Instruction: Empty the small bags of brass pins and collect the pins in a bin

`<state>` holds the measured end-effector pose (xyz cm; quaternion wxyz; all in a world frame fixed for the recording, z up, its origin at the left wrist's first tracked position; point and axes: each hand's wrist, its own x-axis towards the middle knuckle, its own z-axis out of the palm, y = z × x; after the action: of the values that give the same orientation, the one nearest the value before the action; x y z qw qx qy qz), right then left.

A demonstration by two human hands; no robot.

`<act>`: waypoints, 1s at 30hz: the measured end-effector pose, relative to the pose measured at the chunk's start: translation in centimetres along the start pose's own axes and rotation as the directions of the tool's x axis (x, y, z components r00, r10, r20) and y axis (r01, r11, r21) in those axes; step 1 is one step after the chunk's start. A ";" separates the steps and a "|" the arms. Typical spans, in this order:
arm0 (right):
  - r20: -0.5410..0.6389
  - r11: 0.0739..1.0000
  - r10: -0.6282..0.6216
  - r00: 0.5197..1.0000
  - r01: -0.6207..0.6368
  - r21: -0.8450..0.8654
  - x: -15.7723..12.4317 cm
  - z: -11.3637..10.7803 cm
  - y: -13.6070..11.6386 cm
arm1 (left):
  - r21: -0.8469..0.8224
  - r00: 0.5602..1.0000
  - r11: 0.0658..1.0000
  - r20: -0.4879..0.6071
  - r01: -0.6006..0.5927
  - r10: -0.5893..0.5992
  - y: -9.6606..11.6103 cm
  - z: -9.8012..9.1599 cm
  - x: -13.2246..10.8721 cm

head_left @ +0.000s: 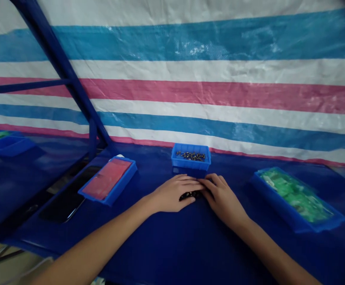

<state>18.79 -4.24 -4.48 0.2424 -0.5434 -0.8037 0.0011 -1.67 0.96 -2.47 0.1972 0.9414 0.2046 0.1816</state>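
Near the middle of the blue table, my left hand (176, 194) curves over a small black piece with gold-coloured spots (189, 195). Its thumb lies along the near side, with the fingers over the far side. My right hand (221, 198) comes in from the right, fingers bent, its fingertips meeting the left fingers at the right end of the piece. Most of the black piece is hidden by the hands, so its kind cannot be made out. Just beyond the fingers stands a blue bin (191, 163) with many small brass-and-dark metal parts (193, 156).
To the left, a blue bin (123, 179) holds flat pink-red pieces beside a black phone (67, 198). A blue bin (291, 215) of green packets is at the right. Another blue bin (14, 148) sits far left, past a dark blue frame post (80, 93). Striped sheeting (204, 91) hangs behind.
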 end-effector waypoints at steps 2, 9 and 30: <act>0.014 0.998 0.027 1.000 -0.028 0.060 0.2 0.0 0.6 | -0.017 1.000 1.000 -0.021 -0.001 0.001 -0.1 0.0 -0.1; 0.125 0.975 0.092 0.988 -0.114 0.190 -0.2 -1.6 2.0 | -0.006 0.998 1.000 -0.067 0.022 -0.023 0.0 0.1 -0.3; -0.042 0.917 0.147 0.988 -0.120 0.381 3.2 0.9 0.2 | 0.022 0.793 0.901 -0.485 0.434 -0.370 -3.7 0.3 -0.8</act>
<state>17.67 -1.07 -4.09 0.3696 -0.5399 -0.7405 0.1532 -3.38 3.58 -4.62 0.1130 0.8147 0.4532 0.3437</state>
